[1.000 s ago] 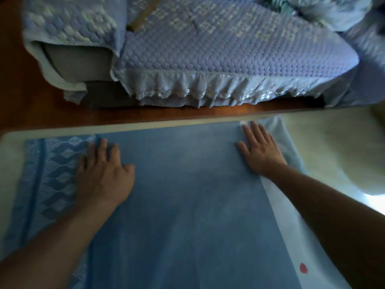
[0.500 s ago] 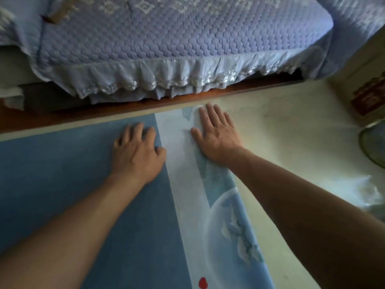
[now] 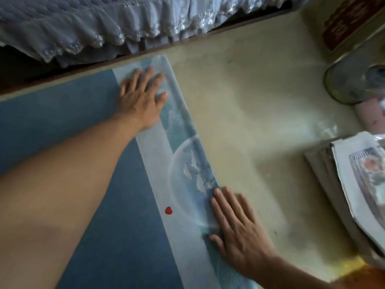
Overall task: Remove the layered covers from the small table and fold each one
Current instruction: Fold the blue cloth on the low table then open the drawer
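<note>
A blue cloth cover (image 3: 62,113) lies flat over the left part of the small table (image 3: 260,101). Under it a pale printed cover (image 3: 179,155) with a light circle and a red dot shows as a strip along its right side. My left hand (image 3: 141,101) presses flat with straight fingers on the far end of that strip, at the blue cover's corner. My right hand (image 3: 235,228) lies flat with spread fingers on the strip's right edge near me, half on the bare cream tabletop.
A sofa with a lilac quilted, frilled cover (image 3: 104,28) runs along the table's far side. At the right stand a glass jar (image 3: 354,80), a pink item (image 3: 370,119) and a stack of folded cloth and papers (image 3: 354,184).
The view has swung right. My left hand slid right from the blue cover onto the pale strip's far end. My right hand moved from the far end back toward me along the strip's edge.
</note>
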A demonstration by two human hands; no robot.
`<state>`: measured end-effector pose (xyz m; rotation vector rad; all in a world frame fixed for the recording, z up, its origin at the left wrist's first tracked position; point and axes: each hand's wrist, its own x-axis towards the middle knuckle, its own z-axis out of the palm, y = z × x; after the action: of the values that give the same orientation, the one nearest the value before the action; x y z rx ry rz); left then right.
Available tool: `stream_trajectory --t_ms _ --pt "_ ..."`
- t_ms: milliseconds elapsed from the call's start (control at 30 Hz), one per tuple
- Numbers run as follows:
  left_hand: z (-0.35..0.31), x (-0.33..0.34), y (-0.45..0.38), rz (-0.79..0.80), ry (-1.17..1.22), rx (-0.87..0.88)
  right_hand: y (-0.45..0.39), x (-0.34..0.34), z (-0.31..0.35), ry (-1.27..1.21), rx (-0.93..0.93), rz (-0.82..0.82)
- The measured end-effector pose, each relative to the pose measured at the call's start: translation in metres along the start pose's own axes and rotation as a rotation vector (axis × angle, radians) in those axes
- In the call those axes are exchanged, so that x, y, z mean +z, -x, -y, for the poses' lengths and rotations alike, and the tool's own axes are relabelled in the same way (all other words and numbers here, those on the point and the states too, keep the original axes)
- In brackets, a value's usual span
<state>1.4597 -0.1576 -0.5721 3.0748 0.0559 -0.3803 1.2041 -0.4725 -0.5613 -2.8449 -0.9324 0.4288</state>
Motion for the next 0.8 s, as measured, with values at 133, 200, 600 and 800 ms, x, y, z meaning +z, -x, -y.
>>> stream_trajectory --t_ms 133,200,600,800 --pt "-0.049 -0.02 0.035 0.071 0.054 -0.109 0.026 0.01 0.001 0.02 0.03 0.055" --pt "-0.09 -0.016 0.101 -0.029 0.167 -0.043 0.022 0.01 0.002 0.021 0.033 0.039" --pt "-0.117 0.091 0.301 -0.136 0.089 0.137 0.052 0.023 0.018 0.05 0.103 -0.074" --pt "-0.116 0.094 0.303 -0.171 0.058 0.121 0.164 0.047 0.014 0.088 -0.001 -0.009"
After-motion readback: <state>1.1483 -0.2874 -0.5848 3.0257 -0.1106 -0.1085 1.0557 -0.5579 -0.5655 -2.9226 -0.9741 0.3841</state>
